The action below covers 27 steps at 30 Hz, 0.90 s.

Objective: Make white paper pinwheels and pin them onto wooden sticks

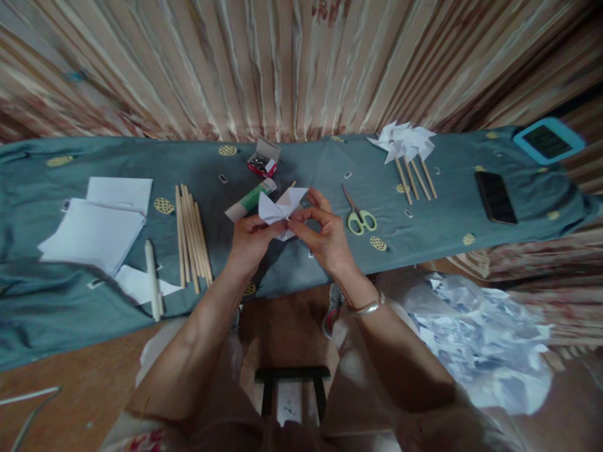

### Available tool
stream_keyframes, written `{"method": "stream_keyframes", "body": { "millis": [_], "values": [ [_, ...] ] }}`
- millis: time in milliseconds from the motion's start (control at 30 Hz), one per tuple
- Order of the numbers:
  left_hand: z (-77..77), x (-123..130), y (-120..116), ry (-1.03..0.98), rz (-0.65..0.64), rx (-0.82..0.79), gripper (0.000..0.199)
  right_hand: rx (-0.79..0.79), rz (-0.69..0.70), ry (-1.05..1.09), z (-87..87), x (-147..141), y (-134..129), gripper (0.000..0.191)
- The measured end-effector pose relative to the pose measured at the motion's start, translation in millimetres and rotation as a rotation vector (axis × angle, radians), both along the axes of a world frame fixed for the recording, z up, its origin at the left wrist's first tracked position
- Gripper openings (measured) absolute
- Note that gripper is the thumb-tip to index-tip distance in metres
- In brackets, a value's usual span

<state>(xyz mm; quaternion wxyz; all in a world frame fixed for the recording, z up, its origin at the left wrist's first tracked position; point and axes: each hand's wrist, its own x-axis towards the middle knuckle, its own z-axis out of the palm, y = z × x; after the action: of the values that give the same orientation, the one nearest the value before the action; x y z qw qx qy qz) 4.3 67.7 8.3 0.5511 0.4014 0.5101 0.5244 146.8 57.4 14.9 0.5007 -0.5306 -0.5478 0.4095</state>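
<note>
A white paper pinwheel [273,209] is held up over the middle of the cloth-covered table. My left hand [250,241] grips its lower left side, thumb toward the centre. My right hand [325,235] pinches at the pinwheel's centre, where a small shiny point shows between the fingertips. Behind the hands lies a green and white glue tube [251,199]. Farther back stands an opened small red box [262,164] with dark metal pieces inside. Scissors with light green handles [360,221] rest to the right of my right hand.
Left on the cloth are wooden sticks [192,238], white paper sheets [97,232] and a white pen-like tool [152,276]. Finished pinwheels [405,141] on sticks, a black phone [495,198] and a blue-framed device [549,140] lie right. A bag of paper scraps [485,345] sits below the table.
</note>
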Motion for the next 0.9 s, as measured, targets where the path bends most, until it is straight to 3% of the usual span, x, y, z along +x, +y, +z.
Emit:
{"method": "stream_keyframes", "body": {
  "millis": [233, 533, 733, 900],
  "values": [
    [-2.3, 0, -1, -0.003, 0.01, 0.045, 0.022, 0.004, -0.033, 0.026, -1.0, 1, 1, 0.014],
    [-4.5, -2, 0, 0.025, 0.007, 0.031, 0.025, 0.024, 0.038, -0.02, 7.5, 5, -4, 0.009],
    [-6.7, -7, 2, 0.008, 0.044, 0.039, 0.026, 0.125, -0.195, -0.202, 4.3, 34, 4, 0.006],
    [-7.4, -8, 2, 0.064, 0.035, 0.052, 0.021, 0.177, -0.265, -0.442, -2.8, 48, 10, 0.002]
  ]
}}
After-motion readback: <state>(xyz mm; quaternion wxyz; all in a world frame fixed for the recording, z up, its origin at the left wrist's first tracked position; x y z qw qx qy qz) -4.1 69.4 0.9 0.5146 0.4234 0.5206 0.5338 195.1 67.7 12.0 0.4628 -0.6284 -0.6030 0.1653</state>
